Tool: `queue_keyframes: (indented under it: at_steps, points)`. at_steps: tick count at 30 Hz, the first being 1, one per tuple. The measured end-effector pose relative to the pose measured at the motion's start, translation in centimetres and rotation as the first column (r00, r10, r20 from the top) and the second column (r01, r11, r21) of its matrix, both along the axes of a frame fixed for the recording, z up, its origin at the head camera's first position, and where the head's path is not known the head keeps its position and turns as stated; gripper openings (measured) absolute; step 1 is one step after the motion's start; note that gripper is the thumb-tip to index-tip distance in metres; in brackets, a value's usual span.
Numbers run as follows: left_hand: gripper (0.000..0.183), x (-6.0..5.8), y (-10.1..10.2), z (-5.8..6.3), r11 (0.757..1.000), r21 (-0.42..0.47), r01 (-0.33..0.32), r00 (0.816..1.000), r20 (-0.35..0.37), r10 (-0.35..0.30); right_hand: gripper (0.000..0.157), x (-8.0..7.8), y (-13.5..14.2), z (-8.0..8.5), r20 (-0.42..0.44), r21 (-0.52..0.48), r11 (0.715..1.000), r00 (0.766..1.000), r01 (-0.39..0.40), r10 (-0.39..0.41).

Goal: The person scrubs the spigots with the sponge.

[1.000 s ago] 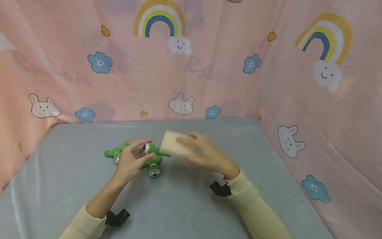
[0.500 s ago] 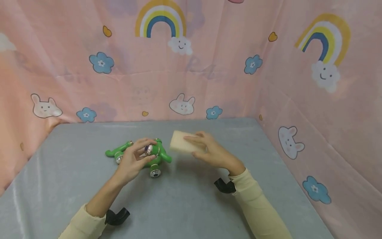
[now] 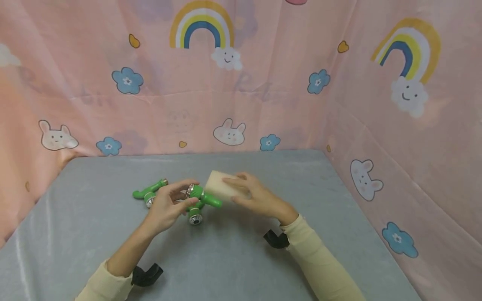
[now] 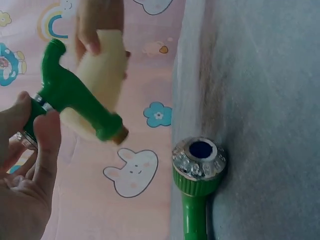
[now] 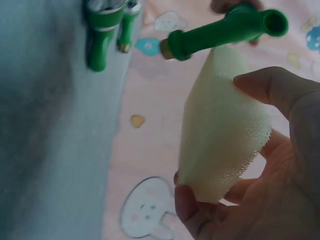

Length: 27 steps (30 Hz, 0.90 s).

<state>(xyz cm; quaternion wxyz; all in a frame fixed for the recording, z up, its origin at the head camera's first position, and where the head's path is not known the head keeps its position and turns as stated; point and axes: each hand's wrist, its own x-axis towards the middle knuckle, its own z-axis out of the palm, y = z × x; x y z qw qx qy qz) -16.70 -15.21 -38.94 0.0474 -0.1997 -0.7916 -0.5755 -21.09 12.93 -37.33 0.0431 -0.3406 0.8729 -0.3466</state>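
Observation:
My left hand [image 3: 165, 209] pinches a green tap [image 3: 211, 200] by its silver-rimmed knob and holds it up above the table. In the left wrist view the tap's curved spout [image 4: 52, 55] points up, with its brass-coloured threaded end slanting down. A cream sponge [image 3: 218, 184] is gripped between the thumb and fingers of my right hand [image 3: 263, 200]. The right wrist view shows the sponge [image 5: 220, 125] with its upper edge right at the tap's body [image 5: 220, 37]. Below the raised tap, a second green tap [image 3: 195, 217] lies on the table, partly hidden.
Another green tap [image 3: 148, 193] lies left of my left hand. The grey cloth-covered table [image 3: 241, 259] backs onto a pink printed curtain [image 3: 263, 108], which also runs along the right side. A black bracket [image 3: 147, 275] sticks out at each wrist.
The held tap has been turned in my left hand, so its green tube now points right. The sponge moved right, away from the tap, then came back left against it.

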Motion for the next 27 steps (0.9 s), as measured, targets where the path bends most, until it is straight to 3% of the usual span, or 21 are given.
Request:
queue_keyframes:
  at_steps: [5, 8, 15, 19, 24, 27]
  points:
    - [0.038, -0.2, -0.3, 0.0, 0.996, 0.027, 0.085, 0.996, 0.027, -0.086, 0.053, -1.4, 0.6, -0.4, -0.026, 0.034, 0.998, 0.998, 0.059, -0.058]
    - [0.036, -0.2, -0.2, -0.1, 0.994, 0.005, 0.106, 0.994, 0.019, -0.106, 0.054, -1.1, 0.9, 0.0, -0.056, -0.017, 0.994, 0.993, 0.106, -0.107]
    - [0.035, 0.0, 0.2, -0.3, 0.986, 0.021, 0.164, 0.987, 0.0, -0.164, 0.055, 0.2, -0.3, 0.1, -0.179, -0.03, 0.998, 0.983, 0.047, -0.052]
    - [0.035, 0.1, 0.2, -0.6, 0.98, 0.028, 0.196, 0.981, -0.008, -0.196, 0.055, -0.6, 0.0, -0.9, -0.144, -0.02, 0.994, 0.984, 0.105, -0.107]
    - [0.034, 0.2, 0.3, -0.8, 0.981, -0.015, 0.192, 0.981, -0.012, -0.192, 0.055, -1.6, 1.3, -1.0, -0.141, 0.009, 0.977, 0.968, 0.211, -0.208]
    - [0.034, 0.1, 0.5, -0.6, 0.984, -0.046, 0.171, 0.985, -0.013, -0.172, 0.056, -1.2, 1.4, -0.3, -0.158, -0.018, 0.975, 0.962, 0.222, -0.222]
